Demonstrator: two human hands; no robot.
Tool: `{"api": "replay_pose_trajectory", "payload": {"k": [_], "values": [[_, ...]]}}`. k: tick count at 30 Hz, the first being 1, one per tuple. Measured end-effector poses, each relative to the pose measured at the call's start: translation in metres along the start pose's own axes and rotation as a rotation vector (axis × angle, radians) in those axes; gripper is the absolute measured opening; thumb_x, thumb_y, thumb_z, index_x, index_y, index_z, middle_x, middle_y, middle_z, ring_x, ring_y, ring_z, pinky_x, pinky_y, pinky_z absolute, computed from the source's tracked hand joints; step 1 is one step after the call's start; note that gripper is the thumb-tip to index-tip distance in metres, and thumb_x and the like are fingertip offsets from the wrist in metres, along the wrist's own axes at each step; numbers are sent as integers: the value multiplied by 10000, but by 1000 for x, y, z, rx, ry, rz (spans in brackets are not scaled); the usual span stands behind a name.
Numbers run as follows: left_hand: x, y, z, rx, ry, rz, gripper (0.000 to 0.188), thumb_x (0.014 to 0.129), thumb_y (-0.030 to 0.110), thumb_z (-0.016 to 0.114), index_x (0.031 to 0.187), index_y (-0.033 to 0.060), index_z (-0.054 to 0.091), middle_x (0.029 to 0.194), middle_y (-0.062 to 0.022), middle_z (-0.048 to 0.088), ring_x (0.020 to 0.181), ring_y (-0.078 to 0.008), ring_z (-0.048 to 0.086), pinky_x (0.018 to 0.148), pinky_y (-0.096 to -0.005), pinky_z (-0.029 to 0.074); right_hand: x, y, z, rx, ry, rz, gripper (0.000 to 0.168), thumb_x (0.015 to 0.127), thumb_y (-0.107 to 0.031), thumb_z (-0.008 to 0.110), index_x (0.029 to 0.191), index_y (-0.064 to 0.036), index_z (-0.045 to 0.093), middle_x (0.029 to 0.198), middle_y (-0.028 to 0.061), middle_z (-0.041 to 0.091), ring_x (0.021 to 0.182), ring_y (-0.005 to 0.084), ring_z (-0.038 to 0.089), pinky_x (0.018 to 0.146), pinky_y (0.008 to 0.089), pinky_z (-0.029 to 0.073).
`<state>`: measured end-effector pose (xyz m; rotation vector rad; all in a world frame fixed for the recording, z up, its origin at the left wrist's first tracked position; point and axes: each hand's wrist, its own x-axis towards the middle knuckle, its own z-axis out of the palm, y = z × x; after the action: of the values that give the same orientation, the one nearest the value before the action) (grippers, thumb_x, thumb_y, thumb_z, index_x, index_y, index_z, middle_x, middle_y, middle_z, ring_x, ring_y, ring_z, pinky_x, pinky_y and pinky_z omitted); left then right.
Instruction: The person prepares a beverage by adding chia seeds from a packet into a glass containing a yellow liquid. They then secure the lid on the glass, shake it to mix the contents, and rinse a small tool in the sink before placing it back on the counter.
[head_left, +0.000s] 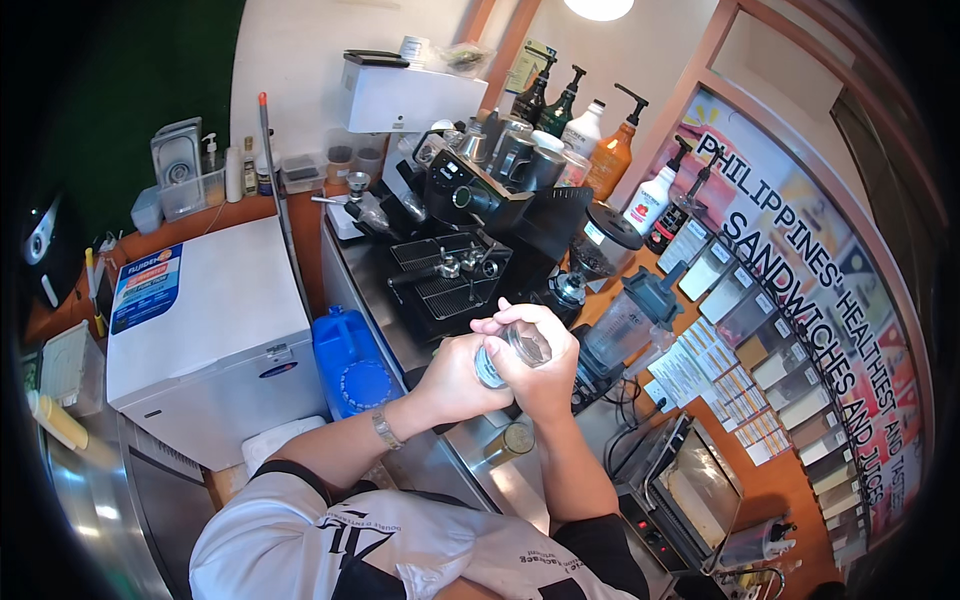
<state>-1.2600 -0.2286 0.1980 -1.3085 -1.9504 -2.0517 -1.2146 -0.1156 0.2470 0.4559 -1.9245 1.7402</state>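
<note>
Both of my hands are raised in front of my chest, around a small clear jar or container (529, 346) with a round rim. My left hand (450, 379), with a watch on its wrist, wraps the lower left end, where a pale round face shows. My right hand (547, 356) curls over the other end, its thumb across the side. Fingers hide much of the container, so what it holds is unclear. Below my hands, a cylindrical jar with a brownish lid (517, 439) stands on the steel counter (484, 450). Beyond them is a black espresso machine (480, 195).
A blender (622, 322) and a coffee grinder (604, 240) stand right of the espresso machine. Nearer is a panini press (686, 487). On the left are a blue jug (349, 352) and a white chest freezer (210, 300). Pump bottles (611, 161) line the back.
</note>
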Motion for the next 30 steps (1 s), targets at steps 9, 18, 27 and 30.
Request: {"api": "replay_pose_trajectory", "payload": {"k": [9,18,27,30], "values": [[31,-21,-3,-786,-503,-302,313,721,52,704,991,11,551,806,-72,598,687,-115,601,514,-214,461,40,21,-38,320,-436,36,259,727,-126,731,923,13,635,933,174,679,979,335,651,1112,529,185],[81,-45,-37,-427,-338,107,342,695,96,751,991,23,594,878,-42,636,786,-173,642,687,-288,523,81,33,-23,-25,-269,-143,214,737,-143,716,898,-26,637,859,136,681,947,303,668,1116,537,150],[117,-79,-71,-735,-535,-137,385,721,143,745,1041,6,579,842,-76,644,731,-189,654,609,-290,526,96,44,8,258,60,47,1057,663,-283,853,1445,-4,199,1231,259,528,1174,330,531,977,416,441],[116,-89,-80,-1146,-1043,-451,392,725,147,746,1040,-5,571,799,-83,627,658,-170,632,517,-258,503,107,60,-20,425,-277,160,1136,630,-241,867,1448,33,128,1237,313,504,1180,410,512,1031,482,360]]}}
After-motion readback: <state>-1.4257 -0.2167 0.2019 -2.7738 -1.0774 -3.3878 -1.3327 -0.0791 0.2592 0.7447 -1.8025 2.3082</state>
